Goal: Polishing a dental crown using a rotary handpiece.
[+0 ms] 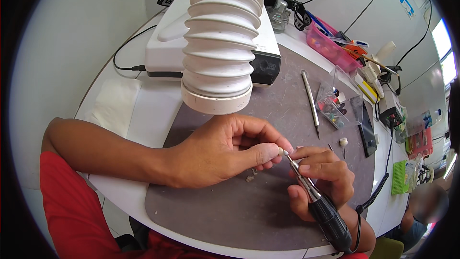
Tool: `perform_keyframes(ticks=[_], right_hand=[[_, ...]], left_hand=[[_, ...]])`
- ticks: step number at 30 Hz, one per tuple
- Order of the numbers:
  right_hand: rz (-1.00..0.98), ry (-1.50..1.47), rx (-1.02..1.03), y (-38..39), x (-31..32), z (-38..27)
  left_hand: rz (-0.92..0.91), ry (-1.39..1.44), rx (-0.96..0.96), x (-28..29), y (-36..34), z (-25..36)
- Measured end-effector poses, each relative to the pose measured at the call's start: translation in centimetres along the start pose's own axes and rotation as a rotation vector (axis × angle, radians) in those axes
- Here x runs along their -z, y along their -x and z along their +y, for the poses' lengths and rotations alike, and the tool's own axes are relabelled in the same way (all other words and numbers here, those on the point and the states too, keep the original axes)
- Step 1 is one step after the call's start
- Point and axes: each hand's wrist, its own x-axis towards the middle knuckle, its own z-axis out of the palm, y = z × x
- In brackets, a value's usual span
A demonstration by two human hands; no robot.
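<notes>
The left hand (225,151) is curled, thumb and fingers pinched together on a small pale piece (281,151) that barely shows past the thumb tip. The right hand (320,177) is wrapped around a rotary handpiece (320,206), black at the grip and silver toward the nose, held like a pen. Its thin bit meets the pale piece, so the two hands come together at that spot.

All of this happens over the grey work mat (239,211), which serves as the landmark here. A few small chips (250,177) lie on the mat just under the left hand. At the mat's far edge hangs a white ribbed extraction hose (223,43), its round mouth above the mat and close to the left hand. Behind the hose, off the mat's far-left corner, sits a white boxy machine (165,43) with a black front. On the mat's right part lies a slim metal tool (311,103), and beside it an open clear plastic case (333,105) with small coloured bits. Past the mat's far-right edge stands a pink tray (330,48) full of supplies. A black phone (368,132) lies at the mat's right rim. A folded white tissue (115,103) rests left of the mat. A green perforated block (398,177) sits well right of it.
</notes>
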Motion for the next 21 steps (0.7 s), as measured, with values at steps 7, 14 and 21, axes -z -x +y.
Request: perform_keyframes(ticks=[7, 14, 21], right_hand=[[-0.004, 0.019, 0.011, -0.01, 0.16, 0.11], [-0.012, 0.034, 0.015, 0.01, 0.11, 0.00], [-0.031, 0.021, 0.015, 0.01, 0.03, -0.04]], left_hand=[[-0.025, 0.065, 0.014, 0.21, -0.01, -0.29], [-0.043, 0.107, 0.004, 0.18, 0.03, -0.14], [-0.036, 0.090, 0.025, 0.13, 0.00, -0.03]])
